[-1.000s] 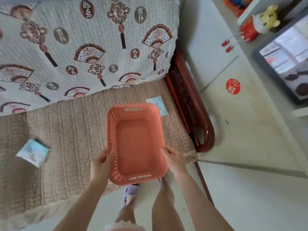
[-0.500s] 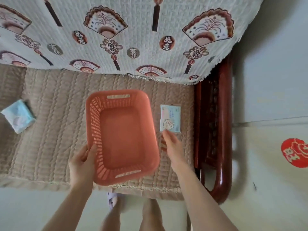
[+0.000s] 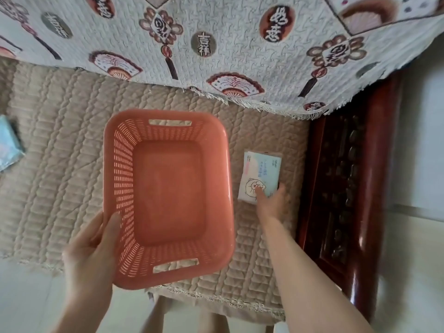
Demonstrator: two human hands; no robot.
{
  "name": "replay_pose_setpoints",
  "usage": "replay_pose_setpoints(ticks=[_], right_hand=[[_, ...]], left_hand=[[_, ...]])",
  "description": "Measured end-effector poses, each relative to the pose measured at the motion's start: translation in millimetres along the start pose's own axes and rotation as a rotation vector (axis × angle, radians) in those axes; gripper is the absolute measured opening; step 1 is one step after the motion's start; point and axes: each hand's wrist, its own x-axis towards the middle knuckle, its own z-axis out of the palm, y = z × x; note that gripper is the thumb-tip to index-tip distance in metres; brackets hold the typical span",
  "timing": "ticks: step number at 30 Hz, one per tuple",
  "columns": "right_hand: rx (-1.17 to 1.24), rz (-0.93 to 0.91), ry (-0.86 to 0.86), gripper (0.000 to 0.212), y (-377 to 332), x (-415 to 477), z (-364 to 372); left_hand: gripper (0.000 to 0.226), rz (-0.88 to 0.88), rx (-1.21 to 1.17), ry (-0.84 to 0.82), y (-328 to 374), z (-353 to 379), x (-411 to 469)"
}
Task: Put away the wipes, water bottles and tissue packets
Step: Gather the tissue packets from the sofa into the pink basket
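Now left hand (image 3: 89, 251) grips basket (image 3: 120, 188), right hand (image 3: 270, 200) packet (image 3: 260, 169).

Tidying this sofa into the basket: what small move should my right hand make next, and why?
Probably lift the packet and carry it left into the basket: the right hand pinches its near end, and the left hand holds the empty basket beside it.

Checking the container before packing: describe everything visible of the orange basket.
The orange basket, plastic by its look, is rectangular with rounded corners, slotted walls, a solid floor and a handle slot at each short end. Upright and empty, it is over the front of the quilted cushion. The left hand grips its near-left corner, thumb inside.
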Motion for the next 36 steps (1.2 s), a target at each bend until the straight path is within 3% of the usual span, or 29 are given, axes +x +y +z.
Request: replay_pose_setpoints(ticks=[6, 12, 19, 26, 32, 36], right_hand=[[0.203, -0.086, 0.022, 0.021, -13, -10, -16], [0.426, -0.269, -0.149, 0.024, -58, -50, -33], [0.323, -0.507, -0.405, 0.014, -116, -114, -30], [-0.113, -0.706, -0.717, 0.022, -134, -203, 55], [-0.694, -0.918, -0.724, 0.024, -105, -253, 147], [-0.989, -0.917, -0.756, 0.029, -85, -278, 202]], left_hand=[[0.018, -0.024, -0.03, 0.003, 3, -2, -5], [0.022, -0.077, -0.105, 0.083, 8, -25, -6], [0.021, -0.084, -0.178, 0.112, 7, -62, -2], [0.021, -0.097, -0.276, 0.154, -7, -116, 8], [0.027, -0.1, -0.314, 0.13, -16, -164, 22], [0.026, -0.107, -0.33, 0.128, -22, -199, 31]])
